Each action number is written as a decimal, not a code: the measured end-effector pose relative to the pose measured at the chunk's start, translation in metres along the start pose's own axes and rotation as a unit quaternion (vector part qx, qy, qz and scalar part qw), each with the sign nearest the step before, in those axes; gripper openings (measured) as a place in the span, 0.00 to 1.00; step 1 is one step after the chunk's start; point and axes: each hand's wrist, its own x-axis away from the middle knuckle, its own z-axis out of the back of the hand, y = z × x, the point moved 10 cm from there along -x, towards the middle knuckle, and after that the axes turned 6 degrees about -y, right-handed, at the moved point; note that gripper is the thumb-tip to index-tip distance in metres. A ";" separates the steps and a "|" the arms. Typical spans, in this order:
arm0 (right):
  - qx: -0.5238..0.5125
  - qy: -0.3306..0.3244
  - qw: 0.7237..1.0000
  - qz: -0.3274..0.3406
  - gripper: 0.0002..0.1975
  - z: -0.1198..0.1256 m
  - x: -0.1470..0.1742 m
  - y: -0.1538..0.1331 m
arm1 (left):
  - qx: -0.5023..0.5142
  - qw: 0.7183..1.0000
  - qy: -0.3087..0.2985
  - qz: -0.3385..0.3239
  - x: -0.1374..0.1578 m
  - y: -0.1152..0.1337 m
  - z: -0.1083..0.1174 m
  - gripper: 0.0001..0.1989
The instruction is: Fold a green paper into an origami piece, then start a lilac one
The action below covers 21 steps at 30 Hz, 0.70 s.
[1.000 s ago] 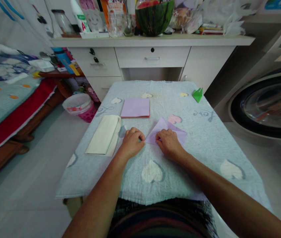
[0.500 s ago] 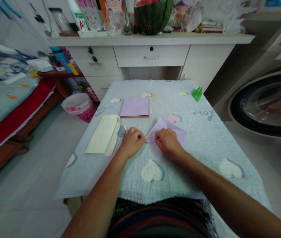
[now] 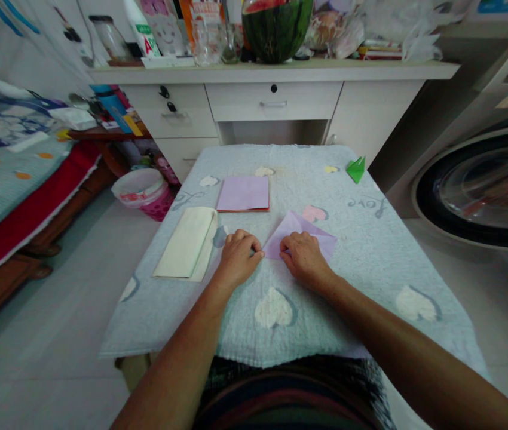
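Note:
A folded sheet of light purple paper (image 3: 290,226) lies on the cloth-covered table, its top coming to a point. My right hand (image 3: 303,254) rests on it with curled fingers, thumb and fingertips pressed together on the paper and covering its middle. At the sheet's left corner is my left hand (image 3: 239,257), thumb and index finger closed together there. A stack of square paper (image 3: 243,193), purple on top with a red edge below, lies beyond my left hand. To the left is a folded cream sheet or cloth (image 3: 185,243). A small green folded paper piece (image 3: 356,169) sits at the far right.
The table is covered by a pale blue cloth (image 3: 276,340) with heart prints. Behind stands a white drawer cabinet (image 3: 274,98) carrying a cut watermelon (image 3: 276,30). A pink bin (image 3: 158,206) and a bed (image 3: 12,179) are left; a washing machine (image 3: 482,131) is right.
My left hand has shifted very slightly left and down along the paper's left corner. My right hand and the paper look almost unchanged.

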 end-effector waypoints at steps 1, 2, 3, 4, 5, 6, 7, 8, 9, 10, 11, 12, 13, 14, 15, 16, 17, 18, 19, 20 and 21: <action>0.002 0.000 1.000 0.001 0.06 0.000 0.000 0.000 | 0.002 1.000 -0.001 -0.002 0.000 0.000 0.000 0.02; 0.004 0.000 1.000 0.003 0.06 -0.001 0.000 0.000 | 0.004 1.000 -0.002 -0.003 0.000 0.001 0.000 0.01; 0.007 0.001 1.000 0.006 0.06 -0.001 0.001 -0.001 | 0.006 1.000 -0.003 -0.006 0.000 0.001 0.001 0.01; 0.012 0.004 1.000 0.010 0.07 -0.001 0.002 -0.002 | 0.008 1.000 -0.004 -0.008 0.000 0.002 0.001 0.01; 0.020 0.011 1.000 0.014 0.08 0.000 0.002 -0.003 | 0.009 1.000 -0.004 -0.011 0.000 0.002 0.001 0.01; 0.031 0.021 0.999 0.018 0.08 0.002 0.004 -0.005 | 0.009 1.000 -0.004 -0.014 0.000 0.003 0.002 0.02; 0.044 0.035 0.998 0.026 0.09 0.005 0.005 -0.008 | 0.008 1.000 -0.003 -0.016 0.000 0.003 0.002 0.03; 0.057 0.049 0.996 0.038 0.10 0.008 0.007 -0.012 | 0.007 1.000 -0.003 -0.016 0.000 0.003 0.002 0.03; 0.070 0.060 0.994 0.057 0.10 0.010 0.009 -0.016 | 0.005 1.000 -0.003 -0.016 0.000 0.002 0.002 0.03; 0.081 0.064 0.991 0.081 0.10 0.011 0.011 -0.022 | 0.003 1.000 -0.002 -0.015 0.000 0.002 0.002 0.03; 0.089 0.061 0.988 0.109 0.11 0.010 0.013 -0.028 | 0.002 1.000 -0.002 -0.015 0.000 0.002 0.002 0.03; 0.097 0.053 0.984 0.136 0.12 0.008 0.014 -0.034 | 0.002 1.000 -0.002 -0.014 -0.001 0.002 0.001 0.02; 0.102 0.043 0.981 0.159 0.12 0.005 0.015 -0.038 | 0.003 1.000 -0.002 -0.014 -0.001 0.002 0.001 0.02; 0.106 0.031 0.978 0.177 0.13 0.003 0.016 -0.041 | 0.005 1.000 -0.003 -0.015 -0.001 0.002 0.000 0.02; 0.109 0.022 0.975 0.191 0.15 0.001 0.017 -0.043 | 0.006 1.000 -0.003 -0.015 -0.001 0.002 0.000 0.02; 0.111 0.015 0.973 0.201 0.16 -0.001 0.017 -0.045 | 0.007 1.000 -0.003 -0.015 -0.001 0.002 0.000 0.02; 0.112 0.009 0.971 0.209 0.17 -0.002 0.017 -0.046 | 0.008 1.000 -0.002 -0.014 -0.001 0.002 0.000 0.02; 0.112 0.006 0.970 0.216 0.18 -0.002 0.017 -0.046 | 0.008 1.000 -0.001 -0.012 -0.001 0.002 0.001 0.02; 0.113 0.002 0.968 0.222 0.19 -0.003 0.017 -0.047 | 0.008 1.000 -0.001 -0.010 -0.001 0.002 0.001 0.03; 0.115 -0.001 0.967 0.227 0.19 -0.003 0.018 -0.047 | 0.009 1.000 -0.001 -0.008 -0.001 0.001 0.001 0.03; 0.118 -0.003 0.966 0.231 0.19 -0.003 0.018 -0.046 | 0.009 1.000 -0.002 -0.008 -0.001 0.002 0.001 0.03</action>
